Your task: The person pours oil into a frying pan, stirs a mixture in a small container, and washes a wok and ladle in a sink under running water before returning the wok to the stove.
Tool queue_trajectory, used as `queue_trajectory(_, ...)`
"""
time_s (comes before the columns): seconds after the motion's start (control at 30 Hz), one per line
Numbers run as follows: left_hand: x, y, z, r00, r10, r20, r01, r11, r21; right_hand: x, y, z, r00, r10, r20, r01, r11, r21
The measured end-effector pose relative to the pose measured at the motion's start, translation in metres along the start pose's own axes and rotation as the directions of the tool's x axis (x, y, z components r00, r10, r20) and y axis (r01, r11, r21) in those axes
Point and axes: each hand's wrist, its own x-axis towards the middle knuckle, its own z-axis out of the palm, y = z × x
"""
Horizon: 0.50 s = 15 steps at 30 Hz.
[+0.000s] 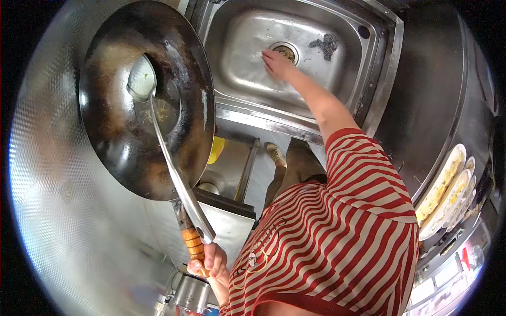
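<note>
My left hand is closed around the orange-brown handle of a large dark wok. Inside the wok lies a long metal ladle with some pale liquid in its bowl; its handle end reaches just above my left fingers. A little cloudy liquid with small bits sits at the wok's bottom. My right hand is in the steel sink, fingers stretched toward the left, close beside the drain. Bits of residue show in that drain. A dark scouring-pad-like clump lies on the sink floor right of it.
Several oval plates of food stand on the right, by a dark metal counter. A textured metal surface fills the left side. Below are a metal pot and, under the wok, something yellow.
</note>
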Motion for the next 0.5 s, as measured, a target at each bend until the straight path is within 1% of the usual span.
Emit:
queue_trajectory(0.03,-0.002,0.003,-0.002,1.000,-0.007,0.006,0.007,1.000,0.012,-0.003,0.007,-0.003,0.986,0.028,0.167,-0.024,0.999,-0.026)
queue_trajectory(0.07,-0.001,0.004,-0.002,1.000,-0.009,0.015,0.009,1.000,0.011,-0.009,0.016,-0.007,0.987,0.028,0.160,-0.023,0.999,-0.033)
queue_trajectory(0.13,0.000,0.002,0.002,1.000,0.011,0.010,-0.011,1.000,0.020,-0.030,0.034,-0.008,0.998,-0.063,-0.007,0.060,0.979,-0.197)
queue_trajectory(0.17,0.005,-0.004,0.010,0.999,0.041,0.012,-0.041,0.999,0.001,-0.031,0.038,-0.008,0.972,-0.169,-0.164,0.131,0.967,-0.219)
queue_trajectory(0.2,0.005,-0.004,0.007,0.999,0.043,0.008,-0.043,0.999,-0.003,-0.027,0.039,-0.009,0.972,-0.170,-0.159,0.134,0.966,-0.220)
queue_trajectory(0.27,0.003,-0.002,0.002,0.999,0.028,0.021,-0.028,1.000,0.000,-0.012,0.039,-0.008,0.927,-0.294,-0.233,0.228,0.934,-0.274)
queue_trajectory(0.3,0.003,-0.002,0.003,1.000,0.020,0.021,-0.020,1.000,-0.003,-0.009,0.041,-0.010,0.927,-0.293,-0.234,0.228,0.936,-0.269)
queue_trajectory(0.33,0.004,-0.002,0.004,1.000,0.020,0.017,-0.020,1.000,0.003,-0.007,0.043,-0.011,0.967,-0.239,-0.087,0.205,0.934,-0.294)
queue_trajectory(0.37,0.005,-0.003,0.004,0.999,-0.004,0.034,0.004,1.000,-0.015,-0.006,0.042,-0.012,0.983,-0.176,0.061,0.186,0.929,-0.321)
queue_trajectory(0.4,0.007,-0.003,0.005,0.998,-0.027,0.054,0.029,0.999,-0.034,-0.009,0.042,-0.011,0.983,-0.174,0.057,0.183,0.930,-0.319)
queue_trajectory(0.47,0.004,-0.002,0.006,0.999,-0.013,0.038,0.013,1.000,-0.008,-0.014,0.039,-0.009,0.989,-0.044,0.145,0.088,0.947,-0.310)
queue_trajectory(0.5,0.004,-0.001,0.006,1.000,0.002,0.021,-0.003,1.000,0.014,-0.017,0.031,-0.016,0.989,-0.047,0.141,0.089,0.945,-0.313)
